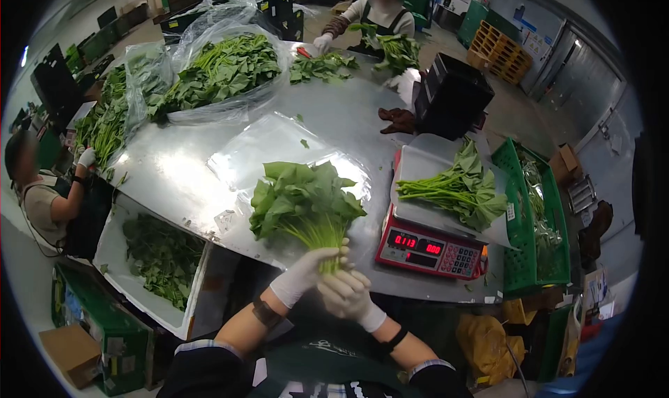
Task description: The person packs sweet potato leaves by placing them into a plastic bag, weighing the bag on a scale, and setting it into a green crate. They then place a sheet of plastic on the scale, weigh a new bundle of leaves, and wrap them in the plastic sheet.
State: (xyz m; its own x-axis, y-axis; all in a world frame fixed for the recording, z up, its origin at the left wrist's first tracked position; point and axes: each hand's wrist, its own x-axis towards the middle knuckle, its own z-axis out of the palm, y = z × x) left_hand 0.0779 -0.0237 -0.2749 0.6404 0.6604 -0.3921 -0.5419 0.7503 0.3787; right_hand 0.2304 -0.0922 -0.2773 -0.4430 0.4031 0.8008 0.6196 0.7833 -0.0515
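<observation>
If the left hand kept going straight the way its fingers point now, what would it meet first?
The left hand points up and right, its fingers already around the stems of the bunch of greens. Further on, it would probably reach the scale at its red front edge, though depth is hard to judge.

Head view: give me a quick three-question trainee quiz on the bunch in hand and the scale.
1. True or false: both hands, left hand and right hand, grip the stems of the leafy bunch.
2. What lies on the scale? A) a second bunch of greens B) a knife C) nothing
3. Which side of the held bunch is the scale on?

Key: 1 true; 2 A; 3 the person's right.
</observation>
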